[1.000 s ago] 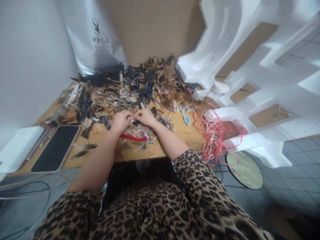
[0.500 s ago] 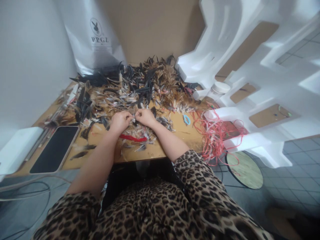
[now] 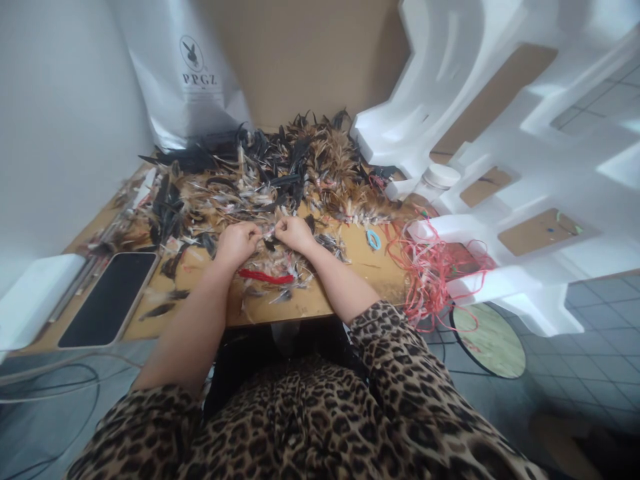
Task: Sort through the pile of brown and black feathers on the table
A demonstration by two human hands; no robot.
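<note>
Close together over the table's front, my left hand (image 3: 236, 244) and my right hand (image 3: 295, 235) are both closed in a pinch. A brown feather (image 3: 279, 213) stands up from the fingertips of my right hand. Something small and pale shows in the narrow gap between the hands, and my left fingertips are closed at its near side; its kind is too blurred to tell. Beneath the hands lie loose feather scraps and a bundle of red strands (image 3: 266, 276). Just beyond them spreads a big heap of brown and black feathers (image 3: 235, 190).
A phone (image 3: 109, 300) and a white box (image 3: 40, 300) lie at left. To the right are a light-blue band (image 3: 373, 239), tangled pink strings (image 3: 430, 273), a white-lidded jar (image 3: 437, 180) and large white foam pieces (image 3: 480, 230). A silver bag (image 3: 185, 100) stands behind the feathers.
My hands have drawn slightly apart, the left leftward and the right rightward, the feather shifting with the right. More of the pale thing between them shows.
</note>
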